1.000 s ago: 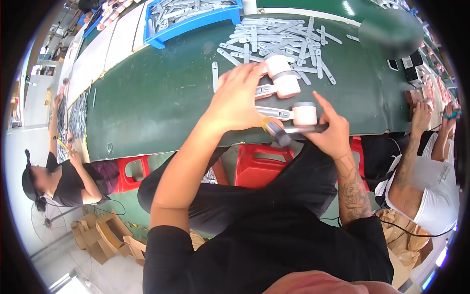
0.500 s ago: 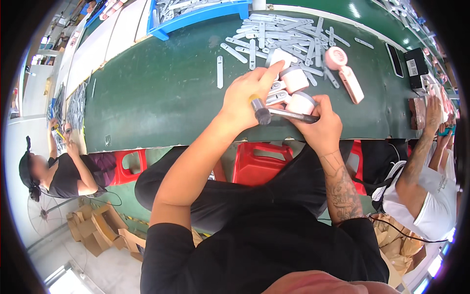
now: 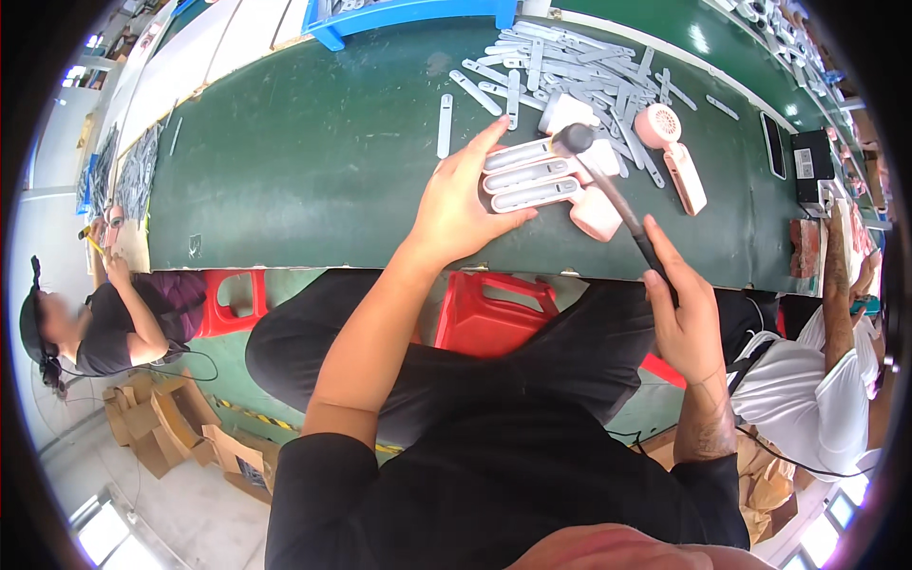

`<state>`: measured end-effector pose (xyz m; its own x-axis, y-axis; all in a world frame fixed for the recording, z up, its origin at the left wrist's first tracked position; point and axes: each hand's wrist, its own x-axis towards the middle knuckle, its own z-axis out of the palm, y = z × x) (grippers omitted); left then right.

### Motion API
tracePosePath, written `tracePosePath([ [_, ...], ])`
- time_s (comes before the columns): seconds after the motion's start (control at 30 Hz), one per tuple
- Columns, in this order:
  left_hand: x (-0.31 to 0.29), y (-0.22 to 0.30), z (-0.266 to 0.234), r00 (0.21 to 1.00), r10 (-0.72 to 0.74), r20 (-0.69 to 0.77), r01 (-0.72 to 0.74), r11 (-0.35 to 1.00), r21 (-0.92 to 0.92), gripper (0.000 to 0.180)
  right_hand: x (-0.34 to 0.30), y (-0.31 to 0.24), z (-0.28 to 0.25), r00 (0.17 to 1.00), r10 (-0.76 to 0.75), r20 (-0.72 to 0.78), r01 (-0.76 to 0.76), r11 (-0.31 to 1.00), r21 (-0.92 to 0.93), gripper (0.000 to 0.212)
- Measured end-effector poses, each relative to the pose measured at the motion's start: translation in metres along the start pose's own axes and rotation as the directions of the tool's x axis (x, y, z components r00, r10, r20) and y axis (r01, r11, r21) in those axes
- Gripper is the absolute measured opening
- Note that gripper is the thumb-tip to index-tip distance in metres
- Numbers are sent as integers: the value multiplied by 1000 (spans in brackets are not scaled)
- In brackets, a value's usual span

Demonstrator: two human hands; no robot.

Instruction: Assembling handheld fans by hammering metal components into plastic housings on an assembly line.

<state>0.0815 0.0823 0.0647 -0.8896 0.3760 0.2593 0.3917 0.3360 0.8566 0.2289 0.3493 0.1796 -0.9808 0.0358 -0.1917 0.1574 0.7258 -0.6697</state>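
Observation:
Three pink-and-white handheld fans (image 3: pixel 529 175) lie side by side on the green table (image 3: pixel 313 180), handles toward the left, with grey strips along their upper faces. My left hand (image 3: pixel 451 209) is wrapped round the handle ends, thumb on the near side and fingers on the far side. My right hand (image 3: pixel 689 318) grips the black handle of a hammer (image 3: pixel 617 195). Its dark round head is over the fan end of the farthest handle; whether it touches cannot be told. Another pink fan (image 3: pixel 685 179) lies bent to the right. Beyond sits a heap of loose grey strips (image 3: pixel 579 71).
A blue crate (image 3: pixel 408 17) stands at the far edge. On the right are a phone (image 3: pixel 772 144), a black box (image 3: pixel 810 171) and a reddish block (image 3: pixel 806 247). A red stool (image 3: pixel 494 313) is below the table. Co-workers sit at both sides.
My right hand has left the fans and drawn back right with the hammer, whose head now hangs over them. The fans lie in a row, my left hand round their handle ends.

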Motion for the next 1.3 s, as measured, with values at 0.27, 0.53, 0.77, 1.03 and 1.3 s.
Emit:
tracePosePath([
  [0.27, 1, -2, -2, 1000, 3, 18, -4, 997, 75, 112, 2, 3, 19, 989, -149, 17, 150, 983, -110, 53],
  [0.53, 4, -1, -1, 999, -9, 30, 10, 1000, -23, 117, 3, 7, 40, 976, -210, -60, 203, 974, -104, 55],
  [0.77, -1, -4, 0, 999, 39, -28, -40, 999, -21, 115, 1, 4, 43, 989, -149, -16, 145, 978, -150, 54],
  [1.03, -3, -9, 4, 998, 33, -61, -38, 996, -76, 129, 6, -5, 60, 950, -311, 13, 310, 943, -118, 58],
  [1.3, -2, -6, 6, 996, 55, -70, -56, 998, -22, 131, 0, -7, 58, 936, -331, -118, 324, 943, -72, 55],
])
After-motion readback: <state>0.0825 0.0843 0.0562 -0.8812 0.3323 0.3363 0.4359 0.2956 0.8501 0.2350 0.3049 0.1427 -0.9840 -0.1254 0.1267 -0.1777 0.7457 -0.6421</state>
